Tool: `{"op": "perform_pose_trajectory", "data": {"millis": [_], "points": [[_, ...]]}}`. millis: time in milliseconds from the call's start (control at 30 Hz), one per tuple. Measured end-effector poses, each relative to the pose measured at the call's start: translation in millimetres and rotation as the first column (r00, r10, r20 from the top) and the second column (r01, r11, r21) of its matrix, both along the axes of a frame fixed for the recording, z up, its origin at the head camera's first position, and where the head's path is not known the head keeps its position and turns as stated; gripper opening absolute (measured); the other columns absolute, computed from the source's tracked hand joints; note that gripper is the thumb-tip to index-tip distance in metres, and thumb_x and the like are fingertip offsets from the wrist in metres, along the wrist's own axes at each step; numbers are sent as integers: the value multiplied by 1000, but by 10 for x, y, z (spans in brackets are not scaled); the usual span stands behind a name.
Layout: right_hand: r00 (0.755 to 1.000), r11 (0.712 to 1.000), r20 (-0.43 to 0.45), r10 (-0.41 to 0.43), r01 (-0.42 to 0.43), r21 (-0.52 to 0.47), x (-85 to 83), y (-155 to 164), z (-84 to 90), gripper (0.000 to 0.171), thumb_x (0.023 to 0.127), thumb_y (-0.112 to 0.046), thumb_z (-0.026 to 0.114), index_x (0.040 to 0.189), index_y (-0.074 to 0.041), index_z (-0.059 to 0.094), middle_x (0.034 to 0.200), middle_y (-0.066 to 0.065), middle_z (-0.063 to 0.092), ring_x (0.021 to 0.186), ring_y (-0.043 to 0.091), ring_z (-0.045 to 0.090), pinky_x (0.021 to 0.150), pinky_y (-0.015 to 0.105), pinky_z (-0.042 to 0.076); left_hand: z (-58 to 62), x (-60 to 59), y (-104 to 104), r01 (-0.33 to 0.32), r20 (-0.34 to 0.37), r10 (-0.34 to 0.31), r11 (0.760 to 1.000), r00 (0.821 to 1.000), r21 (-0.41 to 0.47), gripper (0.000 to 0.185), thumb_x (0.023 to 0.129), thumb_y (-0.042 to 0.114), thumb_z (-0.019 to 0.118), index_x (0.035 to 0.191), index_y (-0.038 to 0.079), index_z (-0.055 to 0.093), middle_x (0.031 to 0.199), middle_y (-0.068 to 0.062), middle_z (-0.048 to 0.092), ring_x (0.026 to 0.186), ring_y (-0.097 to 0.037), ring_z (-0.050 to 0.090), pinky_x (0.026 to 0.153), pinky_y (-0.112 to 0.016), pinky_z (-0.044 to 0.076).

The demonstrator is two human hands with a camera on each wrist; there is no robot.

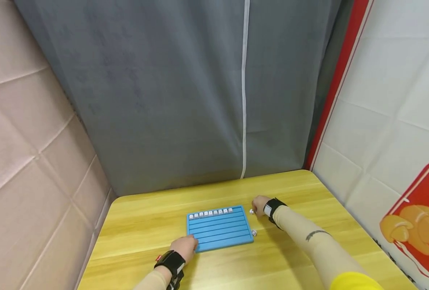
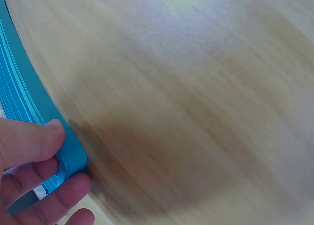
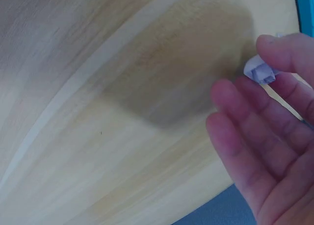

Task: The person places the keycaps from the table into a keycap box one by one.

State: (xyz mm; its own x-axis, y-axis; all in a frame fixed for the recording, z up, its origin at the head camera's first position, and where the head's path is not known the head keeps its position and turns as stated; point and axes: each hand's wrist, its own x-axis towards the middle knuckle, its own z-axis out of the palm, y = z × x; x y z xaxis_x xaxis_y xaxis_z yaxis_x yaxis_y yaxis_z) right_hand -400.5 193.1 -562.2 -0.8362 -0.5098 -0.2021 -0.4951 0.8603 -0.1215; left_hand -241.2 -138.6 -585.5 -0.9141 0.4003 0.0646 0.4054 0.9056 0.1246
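A blue ridged board (image 1: 219, 229) lies on the table, with several small white blocks (image 1: 210, 213) lined up along its far groove. At its near left corner my left hand (image 1: 185, 246) grips the edge; the left wrist view shows thumb on top and fingers curled under the blue corner (image 2: 73, 154). Beyond the board's right side, my right hand (image 1: 261, 204) is low over the table. A small white block (image 3: 260, 70) is pinched between its thumb and index finger in the right wrist view, while the other fingers stay loosely spread.
Another white block (image 1: 254, 233) lies by the board's right edge. The wooden table (image 1: 145, 217) ends at a grey curtain (image 1: 171, 100) at the back. Pale padded panels (image 1: 55, 161) stand on the left, and a white wall covering (image 1: 381, 121) on the right.
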Motion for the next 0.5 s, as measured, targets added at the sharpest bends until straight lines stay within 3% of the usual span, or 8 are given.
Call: {"op": "perform_pose_trajectory", "data": {"millis": [133, 300, 500], "points": [[998, 999, 44, -39, 41, -31, -25, 8, 78, 20, 68, 0, 80, 70, -12, 63, 72, -2, 58, 67, 15, 49, 61, 32, 45, 19, 3, -5, -1, -2, 1, 1000, 1000, -3, 22, 74, -1, 73, 67, 16, 60, 67, 6, 47, 55, -11, 45, 50, -30, 40], [992, 986, 86, -91, 102, -135, -35, -40, 131, 22, 72, 2, 75, 66, -12, 59, 64, -1, 54, 49, 10, 46, 46, 25, 38, 36, 6, -13, -8, -11, 8, 1000, 1000, -6, 20, 73, 0, 73, 68, 15, 61, 67, 6, 48, 56, -11, 46, 50, -30, 41], [975, 921, 178, -130, 185, -343, -7, -158, 91, 20, 72, 1, 76, 70, -10, 60, 59, 0, 57, 45, 16, 56, 39, 26, 42, -3, -6, 5, -19, -7, 18, 1000, 1000, -12, 20, 74, 2, 74, 68, 15, 61, 67, 5, 48, 56, -13, 47, 50, -31, 41]]}}
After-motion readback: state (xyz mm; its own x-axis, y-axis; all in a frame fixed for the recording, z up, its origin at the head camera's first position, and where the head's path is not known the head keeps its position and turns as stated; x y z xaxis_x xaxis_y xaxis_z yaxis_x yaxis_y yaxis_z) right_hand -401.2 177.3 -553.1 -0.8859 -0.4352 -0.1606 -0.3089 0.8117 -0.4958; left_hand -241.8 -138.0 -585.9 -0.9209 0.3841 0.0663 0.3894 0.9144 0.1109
